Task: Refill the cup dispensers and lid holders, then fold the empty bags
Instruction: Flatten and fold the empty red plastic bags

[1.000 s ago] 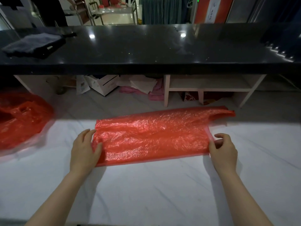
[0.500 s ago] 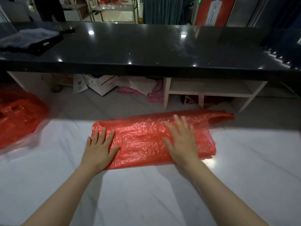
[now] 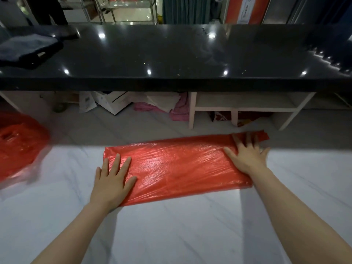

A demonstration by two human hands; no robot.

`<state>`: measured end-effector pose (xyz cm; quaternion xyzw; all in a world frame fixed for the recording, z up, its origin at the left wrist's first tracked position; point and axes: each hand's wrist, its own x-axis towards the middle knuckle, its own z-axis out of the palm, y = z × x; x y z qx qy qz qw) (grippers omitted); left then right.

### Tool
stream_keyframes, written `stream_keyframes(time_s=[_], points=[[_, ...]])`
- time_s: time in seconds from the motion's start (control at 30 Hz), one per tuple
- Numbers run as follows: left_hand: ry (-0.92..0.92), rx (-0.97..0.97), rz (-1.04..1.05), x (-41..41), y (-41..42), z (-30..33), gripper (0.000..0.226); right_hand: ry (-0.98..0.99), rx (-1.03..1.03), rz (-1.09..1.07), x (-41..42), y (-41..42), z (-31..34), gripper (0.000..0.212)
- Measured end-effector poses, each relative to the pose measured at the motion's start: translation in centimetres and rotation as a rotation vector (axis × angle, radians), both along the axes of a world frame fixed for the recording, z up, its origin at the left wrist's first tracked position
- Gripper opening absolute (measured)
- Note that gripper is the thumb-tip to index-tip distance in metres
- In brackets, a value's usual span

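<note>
At the far left edge of the frame I noted a crumpled red plastic bag lying on the white marble counter, blurred. Left of centre, the left hand lay flat, fingers straight and spread, pressing the left end of the folded red bag; it gripped nothing. The folded bag lay lengthwise across the middle of the frame, at the counter's far edge. At centre right, the right hand lay equally flat with splayed fingers on the bag's right end, beside the handle strip, holding nothing. Across the upper frame ran a black countertop, a dark folded cloth at its upper left.
</note>
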<state>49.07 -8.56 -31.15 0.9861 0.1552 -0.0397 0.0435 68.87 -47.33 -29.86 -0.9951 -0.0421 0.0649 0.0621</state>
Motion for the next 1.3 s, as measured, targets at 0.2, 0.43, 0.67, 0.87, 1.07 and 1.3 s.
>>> stream_keyframes(time_s=[0.2, 0.43, 0.67, 0.87, 1.07, 1.3], points=[[0.0, -0.003, 0.001, 0.0, -0.1, 0.1, 0.075, 0.021, 0.029, -0.023, -0.2, 0.4, 0.7, 0.083], [-0.005, -0.023, 0.001, 0.1, -0.2, 0.1, 0.076, -0.368, 0.056, 0.034, -4.1, 4.6, 3.6, 0.066], [-0.008, -0.067, -0.02, 0.0, -0.5, 0.6, 0.072, -0.165, 0.145, 0.206, -12.5, 13.9, 2.3, 0.06], [-0.006, -0.122, -0.046, -1.6, -0.4, 0.8, 0.072, -0.007, 0.053, 0.199, -16.2, 16.5, -0.9, 0.068], [-0.149, -0.364, -0.145, -3.3, 3.0, 1.3, 0.068, 0.045, 0.004, 0.178, -16.7, 15.0, -0.2, 0.068], [-0.121, -0.378, -0.322, -5.6, 7.0, 1.1, 0.061, -0.138, -0.011, 0.08, -20.2, 17.5, 3.0, 0.059]])
